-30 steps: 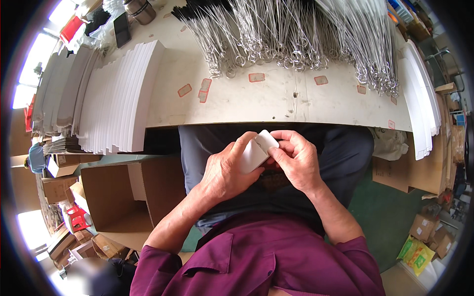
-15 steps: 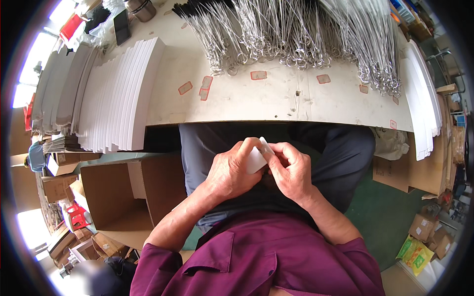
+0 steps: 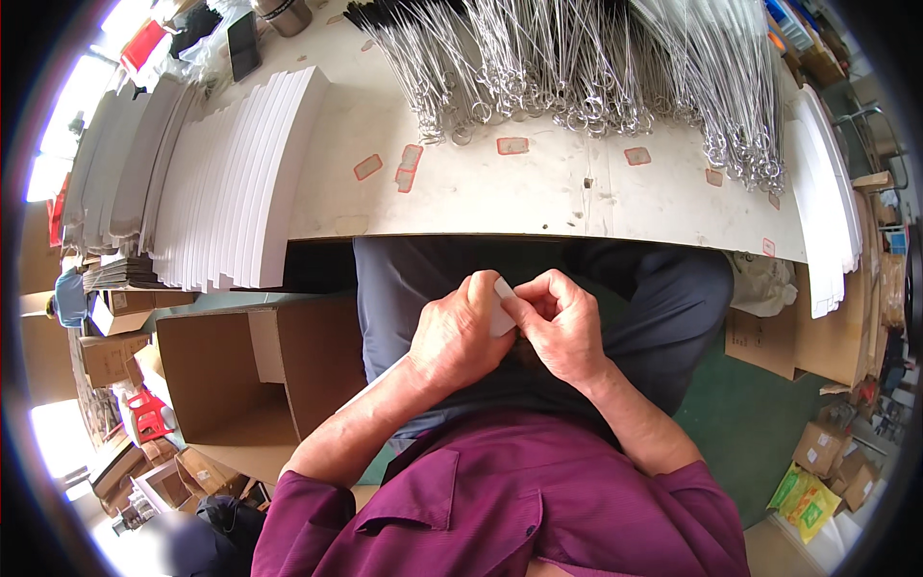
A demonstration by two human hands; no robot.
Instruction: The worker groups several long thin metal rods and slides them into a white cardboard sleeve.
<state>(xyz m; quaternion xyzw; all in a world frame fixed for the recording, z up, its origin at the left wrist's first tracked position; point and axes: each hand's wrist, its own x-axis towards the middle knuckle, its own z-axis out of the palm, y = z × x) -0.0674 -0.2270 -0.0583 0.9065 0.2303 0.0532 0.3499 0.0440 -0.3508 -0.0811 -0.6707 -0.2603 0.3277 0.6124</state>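
Observation:
My left hand (image 3: 460,327) is closed around a long, narrow white box (image 3: 500,320) above my lap. Only its end shows between my hands, and a thin white edge runs back along my left forearm. At that end, the thumb of my right hand (image 3: 562,327) presses on a small white flap. The right fingers are curled in, so their tips are partly hidden. Similar flat white boxes (image 3: 240,183) stand in a row on the table to the left.
Metal skewers with ring ends (image 3: 586,87) lie bunched across the far side of the table (image 3: 461,197). More white strips (image 3: 817,202) lie at its right edge. An open brown carton (image 3: 231,375) stands left of my legs. A metal cup (image 3: 282,14) and phone (image 3: 243,46) are far left.
The white box's end has turned, and less of its flap shows. My right fingers have curled inward. A white edge now shows beside my left forearm. The view has shifted slightly.

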